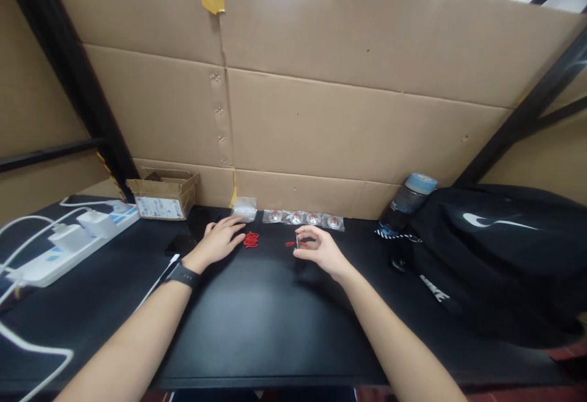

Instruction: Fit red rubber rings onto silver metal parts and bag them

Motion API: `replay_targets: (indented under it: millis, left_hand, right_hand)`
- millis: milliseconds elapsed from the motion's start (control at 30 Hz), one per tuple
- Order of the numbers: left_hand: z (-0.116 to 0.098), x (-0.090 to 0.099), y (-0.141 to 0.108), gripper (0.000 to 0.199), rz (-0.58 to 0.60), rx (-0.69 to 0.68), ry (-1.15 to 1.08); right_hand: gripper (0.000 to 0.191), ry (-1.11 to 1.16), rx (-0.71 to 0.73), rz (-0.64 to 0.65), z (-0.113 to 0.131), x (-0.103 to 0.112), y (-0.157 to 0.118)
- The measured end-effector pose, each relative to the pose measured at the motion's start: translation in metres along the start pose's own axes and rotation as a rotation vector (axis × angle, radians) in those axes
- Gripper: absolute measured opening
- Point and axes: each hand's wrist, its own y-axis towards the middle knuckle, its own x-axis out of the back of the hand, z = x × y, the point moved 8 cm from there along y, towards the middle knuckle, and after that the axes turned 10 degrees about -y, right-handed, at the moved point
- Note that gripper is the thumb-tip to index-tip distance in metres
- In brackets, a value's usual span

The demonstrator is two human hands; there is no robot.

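Observation:
My right hand pinches a small silver disc on edge between thumb and fingers, above the black table. A red cord loop sticks out to the disc's left. My left hand lies palm down with its fingers stretched out and apart. Its fingertips reach the near edge of a small stack of clear plastic bags; whether they touch it, I cannot tell. Just right of the left thumb is a small pile of red cords. Behind the right hand, several clear packets with round silver pieces form a row.
A cardboard box stands at the back left, near a white power strip with plugs and cables. A dark phone-like slab lies by my left wrist. On the right are a bottle and a black backpack. Cardboard walls the back.

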Motion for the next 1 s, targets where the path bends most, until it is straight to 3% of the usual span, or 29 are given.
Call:
replay_targets:
  millis: [133, 300, 800, 1000]
  left_hand:
    - [0.014, -0.012, 0.004, 0.042, 0.011, 0.022, 0.071]
    - [0.010, -0.007, 0.005, 0.037, -0.035, 0.001, 0.083]
    - [0.011, -0.006, 0.004, 0.040, -0.033, 0.030, 0.118]
    - [-0.001, 0.012, 0.003, 0.041, -0.162, -0.008, 0.139]
  right_hand:
    - [0.059, 0.023, 0.006, -0.018, 0.002, 0.004, 0.000]
    - [0.061, 0.009, -0.003, -0.034, 0.005, 0.009, -0.001]
    - [0.061, 0.005, -0.014, -0.043, 0.011, 0.015, -0.003]
    - [0.064, 0.018, 0.004, -0.031, 0.013, 0.011, -0.005]
